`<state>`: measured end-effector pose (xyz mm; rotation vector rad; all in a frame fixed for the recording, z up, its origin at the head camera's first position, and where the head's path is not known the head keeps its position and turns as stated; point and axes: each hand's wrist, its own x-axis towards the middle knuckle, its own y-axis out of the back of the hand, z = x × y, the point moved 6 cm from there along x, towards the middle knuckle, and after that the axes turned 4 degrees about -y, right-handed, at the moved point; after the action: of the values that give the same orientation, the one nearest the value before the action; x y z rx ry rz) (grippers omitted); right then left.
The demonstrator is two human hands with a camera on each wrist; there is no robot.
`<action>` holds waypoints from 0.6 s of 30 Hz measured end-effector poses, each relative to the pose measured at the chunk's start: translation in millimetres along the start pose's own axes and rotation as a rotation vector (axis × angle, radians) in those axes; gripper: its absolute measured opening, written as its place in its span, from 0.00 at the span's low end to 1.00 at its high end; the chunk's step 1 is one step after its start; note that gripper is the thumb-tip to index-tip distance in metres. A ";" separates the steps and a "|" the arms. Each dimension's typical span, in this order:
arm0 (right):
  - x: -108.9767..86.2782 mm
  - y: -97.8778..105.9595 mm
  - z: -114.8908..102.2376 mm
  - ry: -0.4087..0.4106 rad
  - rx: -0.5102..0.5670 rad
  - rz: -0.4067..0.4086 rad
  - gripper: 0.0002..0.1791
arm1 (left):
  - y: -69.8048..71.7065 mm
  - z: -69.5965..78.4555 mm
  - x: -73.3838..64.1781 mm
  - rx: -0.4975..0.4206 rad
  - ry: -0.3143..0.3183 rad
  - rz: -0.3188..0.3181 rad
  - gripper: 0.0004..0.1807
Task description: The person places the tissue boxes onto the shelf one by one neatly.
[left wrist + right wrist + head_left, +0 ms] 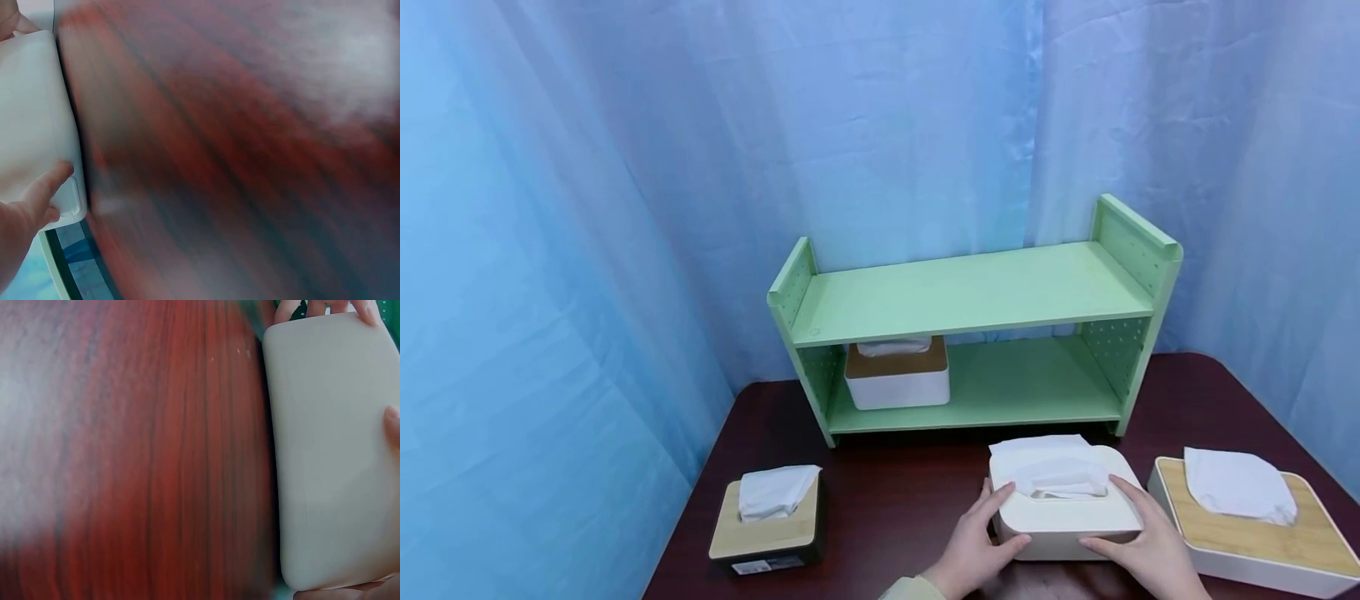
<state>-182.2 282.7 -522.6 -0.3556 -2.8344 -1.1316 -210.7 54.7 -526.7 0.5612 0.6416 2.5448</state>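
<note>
A white tissue box (1067, 546) with a tissue (1052, 467) standing out of its top slot is at the table's front right. My left hand (973, 546) grips its left side, thumb on the front face and a fingertip over the top edge. On the other side my right hand (1157, 542) holds it the same way, thumb against the front. The left wrist view has the white box (37, 112) at its left edge, with fingers on its side. In the right wrist view the box's plain front (331, 456) fills the right part, just above the wood.
A green two-tier shelf (985, 292) stands behind, with a brown-topped white tissue box (898, 387) at lower left. A wood-topped black tissue box (767, 529) lies on the dark table (880, 500) at left. Close by at right is a wood-topped white one (1262, 542).
</note>
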 end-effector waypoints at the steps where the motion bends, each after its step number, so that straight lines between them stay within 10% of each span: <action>1: -0.4 -0.1 -1.0 0.007 0.003 0.005 0.54 | 0.4 -0.3 -0.5 -0.005 0.000 0.004 0.33; 18: -2.6 -7.1 -12.5 -0.042 0.067 0.026 0.57 | 12.2 4.8 0.5 0.037 -0.054 0.086 0.35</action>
<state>-181.6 268.7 -518.7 -0.4156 -2.8866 -1.0337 -212.7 47.1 -516.4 0.6819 0.6591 2.5922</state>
